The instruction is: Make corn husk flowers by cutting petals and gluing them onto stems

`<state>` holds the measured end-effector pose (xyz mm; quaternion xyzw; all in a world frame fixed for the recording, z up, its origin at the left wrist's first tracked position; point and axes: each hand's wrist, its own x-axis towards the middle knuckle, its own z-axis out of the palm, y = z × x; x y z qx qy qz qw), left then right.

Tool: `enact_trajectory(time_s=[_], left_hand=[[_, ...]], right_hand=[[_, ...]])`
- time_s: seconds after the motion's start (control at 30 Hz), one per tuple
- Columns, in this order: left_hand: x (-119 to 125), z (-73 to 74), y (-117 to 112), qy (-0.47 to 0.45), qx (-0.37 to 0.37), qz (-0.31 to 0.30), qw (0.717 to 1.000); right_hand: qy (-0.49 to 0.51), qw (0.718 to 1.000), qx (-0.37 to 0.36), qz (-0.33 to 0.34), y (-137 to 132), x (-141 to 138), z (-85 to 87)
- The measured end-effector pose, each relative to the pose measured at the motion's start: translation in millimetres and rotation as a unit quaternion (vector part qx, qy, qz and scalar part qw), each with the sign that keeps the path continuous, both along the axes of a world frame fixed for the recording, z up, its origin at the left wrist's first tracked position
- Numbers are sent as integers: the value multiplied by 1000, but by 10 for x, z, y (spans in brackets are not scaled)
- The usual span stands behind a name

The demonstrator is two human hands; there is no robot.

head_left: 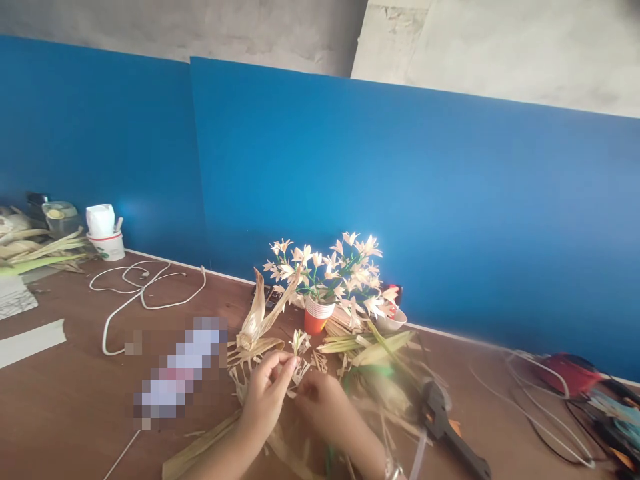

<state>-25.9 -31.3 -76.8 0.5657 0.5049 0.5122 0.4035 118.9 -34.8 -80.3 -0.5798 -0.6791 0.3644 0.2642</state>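
My left hand [273,385] pinches a small pale flower made of dried husk [299,342] between thumb and forefinger, its petals pointing up. Just beside and slightly below, my right hand [325,403] is blurred, with its fingers curled together; what they hold, if anything, cannot be made out. Behind the hands, an orange-and-white paper cup [316,319] holds a bunch of similar cream flowers [357,273] on green stems. Dried corn husks [255,320] and small husk scraps [319,362] lie around the hands.
A black glue gun [450,433] lies at the right, near green husk strips [383,348]. A white bowl [391,320] stands behind. White cable [145,287], a blurred-out object [183,373] and a white cup [106,245] are at left. A blue partition [400,200] closes the back.
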Motion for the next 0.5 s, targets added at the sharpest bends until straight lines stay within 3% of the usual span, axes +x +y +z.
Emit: enact_trajectory(time_s=[0.1, 0.23, 0.33, 0.5], left_hand=[[4, 9, -27, 8, 10, -8, 1000], [2, 43, -61, 14, 24, -2, 1000], [-6, 66, -79, 20, 24, 9, 999], [3, 49, -77, 26, 16, -18, 999]], right_hand=[[136, 984, -110, -16, 50, 15, 48], [334, 925, -175, -49, 48, 30, 126], [373, 912, -168, -44, 15, 46, 215], [366, 918, -148, -32, -15, 67, 340]])
